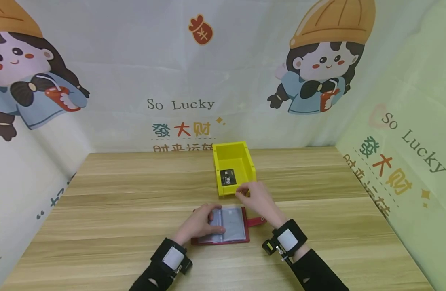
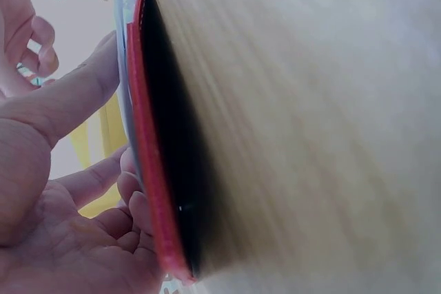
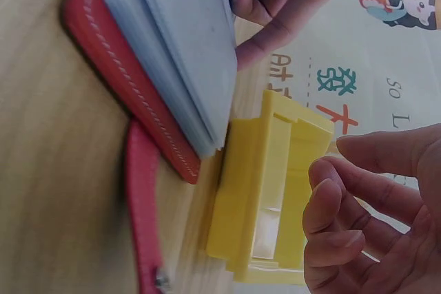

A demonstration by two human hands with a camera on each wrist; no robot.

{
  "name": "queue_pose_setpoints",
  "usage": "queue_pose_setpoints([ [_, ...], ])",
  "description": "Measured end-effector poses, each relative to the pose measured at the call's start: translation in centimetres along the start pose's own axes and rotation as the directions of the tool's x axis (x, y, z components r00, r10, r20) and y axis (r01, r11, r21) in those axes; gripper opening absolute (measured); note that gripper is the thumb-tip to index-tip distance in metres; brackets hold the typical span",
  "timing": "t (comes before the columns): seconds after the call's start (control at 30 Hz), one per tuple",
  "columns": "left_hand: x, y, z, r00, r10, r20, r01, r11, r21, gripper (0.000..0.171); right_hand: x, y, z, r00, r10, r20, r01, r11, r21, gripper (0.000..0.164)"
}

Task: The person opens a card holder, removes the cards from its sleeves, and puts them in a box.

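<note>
A red card holder (image 1: 248,235) lies spread on the table, its clear plastic sleeves (image 1: 234,223) facing up and its snap strap (image 1: 256,221) out to the right. On its left half rests my left hand (image 1: 201,221), thumb and fingers spread against the sleeves. My right hand (image 1: 257,199) hovers by the near right corner of a yellow box (image 1: 216,169), thumb and forefinger apart with nothing between them in the right wrist view. Inside that box lies a black card (image 1: 228,177) marked "Vip".
The wooden table (image 1: 135,182) reaches back to a printed cloth (image 1: 117,81) that also hangs along both sides. The yellow box stands near the back edge, just beyond the card holder. Black bands with small cameras (image 1: 170,258) sit on both wrists.
</note>
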State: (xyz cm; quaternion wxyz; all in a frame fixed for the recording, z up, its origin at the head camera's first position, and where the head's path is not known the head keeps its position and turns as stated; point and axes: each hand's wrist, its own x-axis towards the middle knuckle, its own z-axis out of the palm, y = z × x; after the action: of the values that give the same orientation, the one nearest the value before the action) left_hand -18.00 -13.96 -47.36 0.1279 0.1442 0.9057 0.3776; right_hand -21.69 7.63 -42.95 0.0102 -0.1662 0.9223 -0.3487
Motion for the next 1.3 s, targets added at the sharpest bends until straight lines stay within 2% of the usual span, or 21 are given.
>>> queue_pose_setpoints([
  [0.3, -0.2, 0.2, -0.1, 1.000, -0.020, 0.001, 0.020, 1.000, 0.008, 0.067, -1.8, 1.5, 1.1, 0.996, -0.039, 0.084, 0.037, 0.999, 0.021, 0.018],
  [0.5, -0.2, 0.4, -0.3, 1.000, -0.019, -0.007, 0.019, 1.000, 0.012, 0.066, -1.9, 2.3, 2.3, 0.979, -0.104, 0.175, 0.100, 0.994, 0.035, 0.038],
  [0.67, -0.3, 0.6, -0.4, 1.000, -0.027, 0.000, 0.027, 1.000, 0.012, 0.066, -2.0, 2.7, 2.9, 0.973, -0.087, 0.215, 0.083, 0.996, 0.030, 0.052],
  [0.87, -0.3, 0.7, -0.3, 0.999, -0.036, 0.004, 0.036, 0.999, 0.018, 0.066, -2.2, 3.0, 3.2, 0.974, -0.067, 0.217, 0.061, 0.998, 0.035, 0.057],
  [1.17, -0.3, 0.6, -0.3, 1.000, -0.031, 0.001, 0.031, 0.999, 0.017, 0.066, -1.9, 3.3, 3.2, 0.979, -0.043, 0.202, 0.034, 0.998, 0.051, 0.050],
  [1.3, -0.2, 0.5, -0.2, 1.000, -0.023, 0.000, 0.023, 1.000, 0.011, 0.066, -2.0, 3.4, 3.0, 0.984, -0.039, 0.172, 0.019, 0.993, 0.116, 0.045],
])
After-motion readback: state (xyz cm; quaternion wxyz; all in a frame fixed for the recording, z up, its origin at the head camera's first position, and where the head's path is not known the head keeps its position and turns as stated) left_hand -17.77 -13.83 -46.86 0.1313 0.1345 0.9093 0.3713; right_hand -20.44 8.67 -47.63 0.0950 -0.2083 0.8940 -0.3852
